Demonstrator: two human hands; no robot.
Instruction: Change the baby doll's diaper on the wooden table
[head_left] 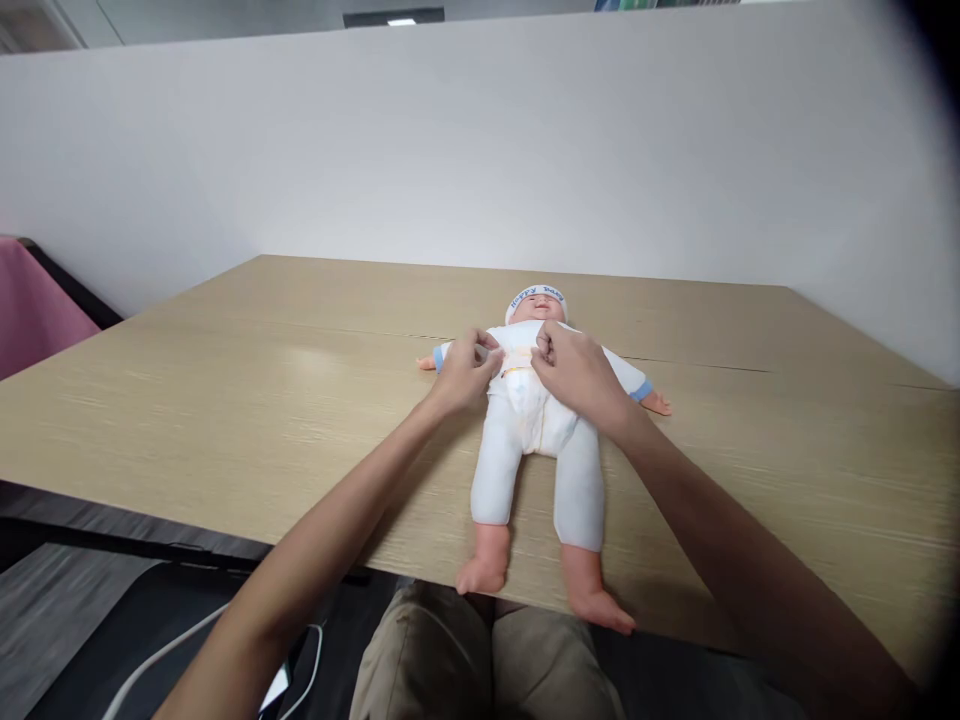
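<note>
A baby doll (pixel 499 470) in a white suit with blue cuffs lies on its back, its head toward the wall and its feet at the table's near edge. Around its hips is a white diaper (pixel 534 412) with an orange line near the waist. My left hand (pixel 471 368) pinches one side of the diaper's waist, thumb against fingers. On the opposite side, my right hand (pixel 574 368) has its fingers curled closed at the waist edge. The parts between my fingertips are mostly hidden.
The doll rests on a wide wooden table (pixel 225 400) with a white partition (pixel 450 150) behind it. Pink cloth (pixel 37 310) hangs at the far left. Below the near edge are my legs (pixel 427 660), a black surface and a white cable (pixel 172 645).
</note>
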